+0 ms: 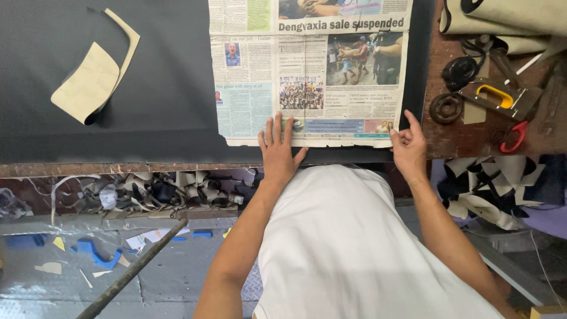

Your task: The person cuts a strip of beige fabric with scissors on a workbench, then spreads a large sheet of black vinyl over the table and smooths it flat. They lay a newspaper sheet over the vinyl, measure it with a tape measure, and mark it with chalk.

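A broad sheet of matte black material (147, 88) was spread over a worn wooden workbench (472, 139). A printed newspaper (307, 71) was laid flat upon it. Its ragged near edge was pressed down by the left hand (279, 150), fingers splayed, while its right corner was pinched by the right hand (407, 147). A curled tan offcut (88, 82) was seen well apart.

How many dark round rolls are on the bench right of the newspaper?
2. One roll lies farther from the person, beside the yellow-handled tool; the other roll lies nearer, just right of the newspaper. Clutter at the far right may hide more.
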